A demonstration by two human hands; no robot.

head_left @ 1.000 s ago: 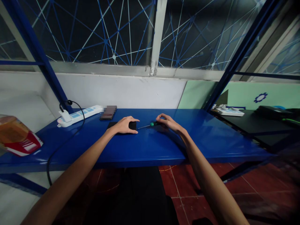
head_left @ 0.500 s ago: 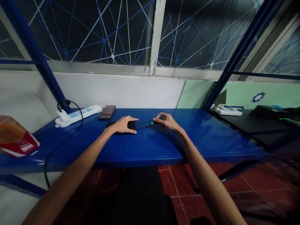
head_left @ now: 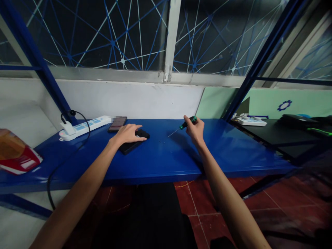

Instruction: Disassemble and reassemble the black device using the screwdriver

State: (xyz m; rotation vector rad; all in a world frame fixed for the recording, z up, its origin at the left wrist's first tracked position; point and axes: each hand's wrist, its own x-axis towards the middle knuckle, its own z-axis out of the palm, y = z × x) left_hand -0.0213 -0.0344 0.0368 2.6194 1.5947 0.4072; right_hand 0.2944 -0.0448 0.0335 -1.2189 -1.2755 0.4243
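Observation:
My left hand (head_left: 127,134) lies on a flat black device (head_left: 133,143) on the blue table (head_left: 160,159), fingers curved over its top, and the device sits turned at an angle. My right hand (head_left: 195,130) is raised a little above the table and grips a small screwdriver (head_left: 184,125) with a green and black handle. Its thin shaft points down and left toward the table, apart from the black device.
A white power strip (head_left: 84,126) with a plugged black cable (head_left: 67,152) and a dark phone (head_left: 117,123) lie at the back left. A red and orange object (head_left: 15,152) sits at the far left edge. A black desk (head_left: 285,135) with items stands to the right.
My right hand has lifted the screwdriver off the table and drawn it back to the right. My left hand has turned the black device to an angle.

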